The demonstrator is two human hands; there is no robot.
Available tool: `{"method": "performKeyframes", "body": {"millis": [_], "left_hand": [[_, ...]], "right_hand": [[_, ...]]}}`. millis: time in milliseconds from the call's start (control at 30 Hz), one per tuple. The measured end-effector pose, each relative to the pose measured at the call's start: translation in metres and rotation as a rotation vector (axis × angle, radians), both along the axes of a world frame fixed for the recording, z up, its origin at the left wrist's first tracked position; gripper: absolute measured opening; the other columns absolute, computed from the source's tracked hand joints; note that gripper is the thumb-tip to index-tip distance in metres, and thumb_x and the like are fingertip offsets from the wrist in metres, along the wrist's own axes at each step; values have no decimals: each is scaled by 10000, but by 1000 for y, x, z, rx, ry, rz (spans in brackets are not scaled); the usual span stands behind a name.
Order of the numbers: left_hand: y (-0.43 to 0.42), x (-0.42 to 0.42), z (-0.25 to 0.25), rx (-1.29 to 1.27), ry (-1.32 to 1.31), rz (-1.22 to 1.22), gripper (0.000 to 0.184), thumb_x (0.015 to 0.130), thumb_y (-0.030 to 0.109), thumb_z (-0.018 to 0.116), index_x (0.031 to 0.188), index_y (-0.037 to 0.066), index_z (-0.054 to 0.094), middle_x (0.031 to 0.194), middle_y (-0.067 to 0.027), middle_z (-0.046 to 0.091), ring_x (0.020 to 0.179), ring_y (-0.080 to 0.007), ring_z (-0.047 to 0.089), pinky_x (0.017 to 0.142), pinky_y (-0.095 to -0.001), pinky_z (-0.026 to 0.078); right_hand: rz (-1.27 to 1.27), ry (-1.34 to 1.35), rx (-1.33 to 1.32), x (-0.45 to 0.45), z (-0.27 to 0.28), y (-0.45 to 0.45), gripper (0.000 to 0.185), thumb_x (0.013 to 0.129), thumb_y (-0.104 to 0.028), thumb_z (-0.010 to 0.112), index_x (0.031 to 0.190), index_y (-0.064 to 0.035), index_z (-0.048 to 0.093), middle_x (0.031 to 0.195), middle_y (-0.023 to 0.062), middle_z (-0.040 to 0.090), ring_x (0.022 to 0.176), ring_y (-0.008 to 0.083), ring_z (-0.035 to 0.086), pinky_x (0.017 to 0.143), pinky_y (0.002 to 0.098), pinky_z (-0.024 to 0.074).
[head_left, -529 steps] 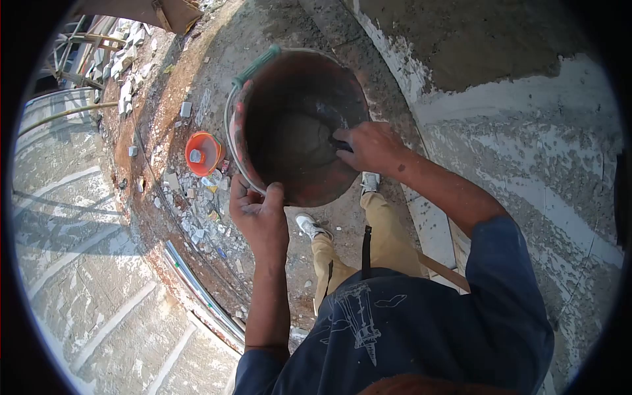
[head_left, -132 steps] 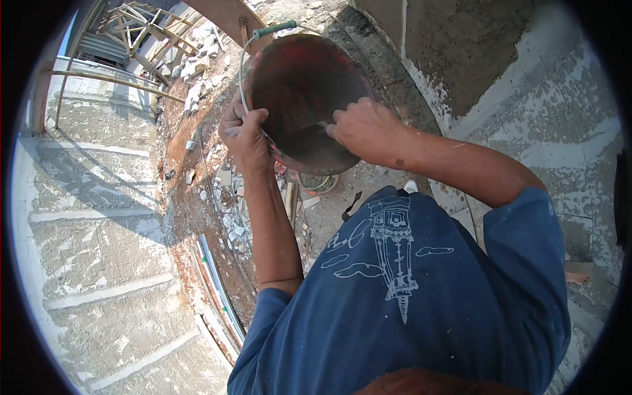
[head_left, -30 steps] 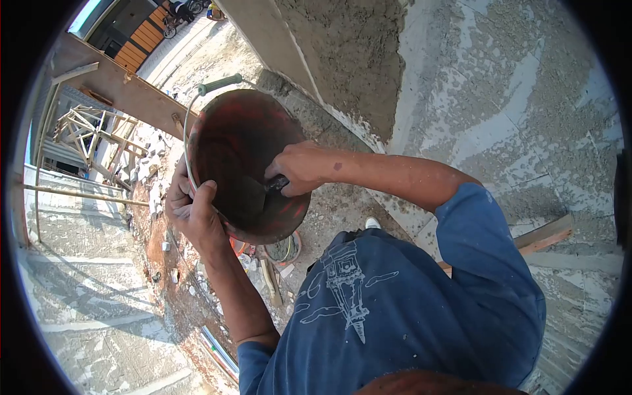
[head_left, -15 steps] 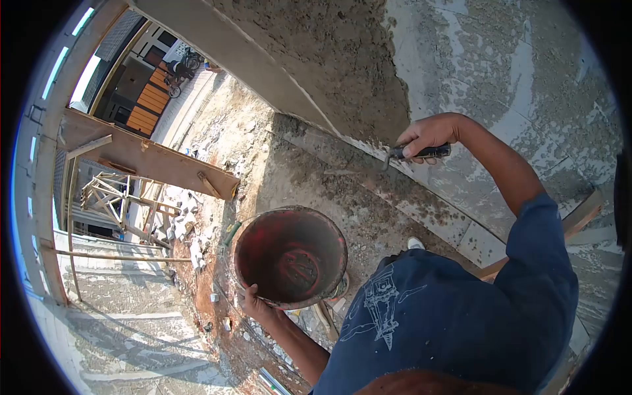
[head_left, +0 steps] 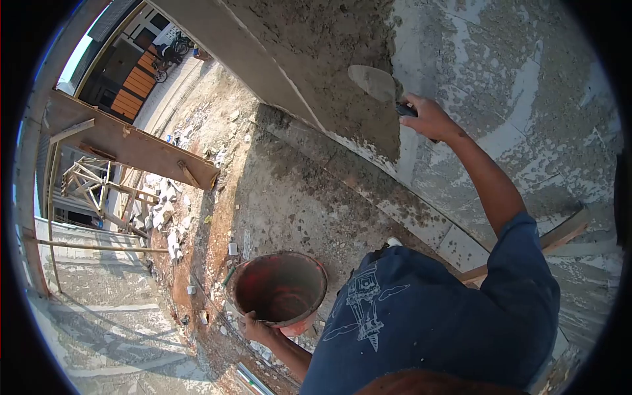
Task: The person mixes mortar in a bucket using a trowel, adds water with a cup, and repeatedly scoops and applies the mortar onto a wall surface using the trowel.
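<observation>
My right hand [head_left: 431, 118] is closed round the dark handle of a trowel [head_left: 372, 82]. The trowel's pale, rounded blade lies against or very near the wet mortar [head_left: 329, 59] on the wall. Down at the left, my left hand [head_left: 257, 327] grips the rim of a red bucket [head_left: 309, 324] with its fingers over the edge. The bucket's mouth faces up towards me, and grey mortar residue coats its inside. Whether more mortar lies at its shaded bottom, I cannot tell.
Bare light blocks [head_left: 421, 46] with smeared joints continue to the wall's right. Rubble [head_left: 168, 217] covers the ground at left, below a wooden board [head_left: 138, 141]. A timber piece [head_left: 566, 230] leans at right. A parked motorcycle [head_left: 179, 43] stands far off.
My right hand has raised the trowel from the wall's lower edge up onto the mortar, its blade now showing flat. The bucket and my left hand have shifted lower and slightly left in view.
</observation>
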State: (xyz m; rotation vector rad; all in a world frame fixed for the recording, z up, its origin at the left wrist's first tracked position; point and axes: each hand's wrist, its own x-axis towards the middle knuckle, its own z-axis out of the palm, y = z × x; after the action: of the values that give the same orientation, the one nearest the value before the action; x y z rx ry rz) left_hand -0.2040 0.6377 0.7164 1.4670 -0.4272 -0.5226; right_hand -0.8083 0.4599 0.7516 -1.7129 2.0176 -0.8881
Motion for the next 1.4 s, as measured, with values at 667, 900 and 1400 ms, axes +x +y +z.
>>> {"method": "performKeyframes", "body": {"millis": [667, 900, 1400], "left_hand": [[108, 136, -30, 151, -119, 305, 144, 686, 68, 633, 772, -41, 595, 810, -88, 595, 727, -234, 577, 691, -393, 503], [114, 180, -37, 156, -178, 344, 191, 680, 65, 634, 819, -65, 645, 825, -111, 616, 723, -243, 585, 700, -394, 513], [106, 217, -91, 257, 199, 452, 67, 714, 14, 660, 776, -11, 669, 709, -41, 550, 460, -127, 445, 453, -290, 395]], "right_hand": [[-470, 430, -258, 45, 38, -8, 466, 895, -356, 709, 1299, -134, 639, 1043, 192, 736, 980, 415, 701, 837, 508, 553], [-393, 857, 29, 37, 121, -93, 374, 975, -334, 644, 1270, -105, 663, 1047, 184, 733, 1003, 395, 699, 874, 560, 561], [-568, 632, 5, 21, -23, -9, 530, 980, -460, 601, 1375, -107, 621, 1174, 208, 712, 1062, 400, 684, 896, 513, 531]]}}
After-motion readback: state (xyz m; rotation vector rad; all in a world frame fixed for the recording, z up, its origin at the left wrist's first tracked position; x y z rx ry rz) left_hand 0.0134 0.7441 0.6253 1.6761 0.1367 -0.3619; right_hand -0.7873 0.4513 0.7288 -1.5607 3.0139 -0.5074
